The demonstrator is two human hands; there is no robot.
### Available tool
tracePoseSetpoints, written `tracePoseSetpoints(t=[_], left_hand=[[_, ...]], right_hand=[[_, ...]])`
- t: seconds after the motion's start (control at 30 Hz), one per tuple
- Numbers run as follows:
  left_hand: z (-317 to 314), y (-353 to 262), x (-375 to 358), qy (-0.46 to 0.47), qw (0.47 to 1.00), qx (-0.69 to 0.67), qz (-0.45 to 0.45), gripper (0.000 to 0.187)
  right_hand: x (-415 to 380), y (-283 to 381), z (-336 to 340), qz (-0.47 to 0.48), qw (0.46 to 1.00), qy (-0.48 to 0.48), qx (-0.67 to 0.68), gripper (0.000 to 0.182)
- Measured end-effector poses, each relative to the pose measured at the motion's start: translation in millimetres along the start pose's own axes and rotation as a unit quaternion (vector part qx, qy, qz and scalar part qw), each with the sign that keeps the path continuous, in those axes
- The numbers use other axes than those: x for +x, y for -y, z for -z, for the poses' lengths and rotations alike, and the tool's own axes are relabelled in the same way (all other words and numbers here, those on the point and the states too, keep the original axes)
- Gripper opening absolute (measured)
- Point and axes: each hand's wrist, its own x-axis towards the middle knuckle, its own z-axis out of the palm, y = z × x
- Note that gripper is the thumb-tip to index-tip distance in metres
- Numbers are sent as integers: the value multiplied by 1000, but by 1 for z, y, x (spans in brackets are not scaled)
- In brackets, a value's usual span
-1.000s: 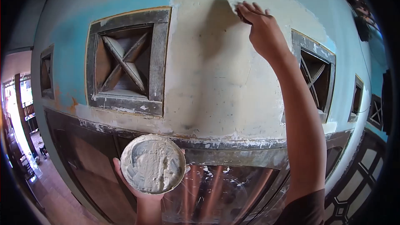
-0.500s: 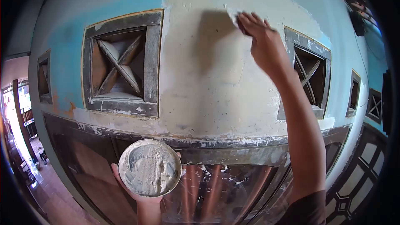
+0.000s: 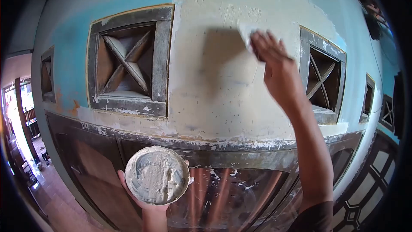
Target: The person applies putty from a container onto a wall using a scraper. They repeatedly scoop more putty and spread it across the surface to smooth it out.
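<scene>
My left hand (image 3: pixel 148 204) holds a round bowl (image 3: pixel 157 175) of pale, thick paste from below, low in front of the dark wooden frame. My right hand (image 3: pixel 274 56) is raised to the cream-coloured patch of wall (image 3: pixel 214 99), its fingers closed round a flat spreading blade (image 3: pixel 245 32). The blade's edge lies against the wall between two vents, with some whitish paste on it. A dark shadow falls on the wall to the left of the blade. Rough paste marks show just above it.
A square wooden vent (image 3: pixel 161 60) with crossed bars is at the left, another vent (image 3: pixel 319 77) at the right behind my forearm. Below runs a worn wooden ledge (image 3: pixel 231 146) over glazed panels. A doorway (image 3: pixel 17 116) stands open at the far left.
My right hand and the blade have moved down a little along the wall. The view has shifted slightly, and my left hand still supports the bowl.
</scene>
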Motion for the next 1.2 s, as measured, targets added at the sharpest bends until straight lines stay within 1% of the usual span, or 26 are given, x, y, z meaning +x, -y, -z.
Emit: tracePoseSetpoints(t=[0.03,0.07,0.1,0.17,0.2,0.23,0.3,0.33,0.4,0.43,0.47,0.5,0.53,0.57,0.6,0.63,0.67,0.73,0.8,0.87,0.9,0.97,1.0,1.07,1.1,1.2], left_hand=[[-9,-1,-1,55,998,-12,22,99],[-14,-2,-2,110,993,-23,43,97],[-3,0,-1,-3,1000,14,-8,98],[2,-1,0,-20,1000,9,-21,98],[2,-2,0,-40,999,0,-32,99],[1,-3,-1,-40,999,0,-32,99],[-4,-5,-6,67,995,-70,31,102],[-2,-4,-8,62,995,-73,30,102],[4,-2,-12,27,999,-25,26,101],[10,2,-14,1,998,-63,10,100],[15,5,-16,-25,999,-31,2,98],[17,8,-18,-58,997,-47,-6,96],[17,12,-21,-85,994,-64,-13,95],[15,15,-24,-53,991,-123,-15,91],[11,20,-26,-41,993,-107,-7,89],[2,24,-28,-40,994,-105,6,89],[-4,27,-31,-38,994,-104,20,89],[1,33,-35,-58,993,-101,25,89],[5,39,-38,-77,992,-96,30,89],[8,43,-42,-109,990,-81,29,90],[11,45,-44,-100,991,-79,34,89],[8,47,-49,-98,991,-87,39,89],[7,49,-52,-95,990,-95,42,89],[10,52,-57,-77,990,-108,52,88],[12,54,-61,-58,989,-119,61,88],[21,56,-70,-73,990,-98,67,89]], right_hand=[[18,-5,-1,-6,999,-52,17,54],[36,-14,-5,-7,997,-71,10,52],[51,-26,-14,-8,998,-69,-1,52],[64,-37,-25,-10,997,-70,-12,52],[65,-36,-28,-6,1000,-16,-11,53],[65,-35,-31,-1,999,39,-11,54],[48,-28,-41,8,999,25,-28,54],[37,-21,-42,17,999,12,-45,54],[21,-15,-39,5,999,41,-36,57],[11,-14,-39,18,999,47,-21,58],[3,-12,-37,31,998,52,-5,59],[0,-8,-28,31,998,57,14,60],[-7,0,-18,28,999,30,15,59],[-15,11,-8,31,999,15,38,61],[-25,23,4,34,998,-1,58,64],[-38,36,17,15,995,17,100,65],[-54,51,31,-5,990,33,139,67],[-87,80,61,-88,962,98,238,68],[-118,100,84,-126,937,143,292,66],[-148,119,97,-178,913,148,336,41],[-160,124,99,-180,912,149,336,41],[-183,130,99,-196,866,159,431,42],[-191,134,99,-204,853,166,452,42],[-202,137,103,-170,845,211,461,58],[-205,139,105,-173,844,212,460,58],[-216,145,107,-157,839,221,473,54]])
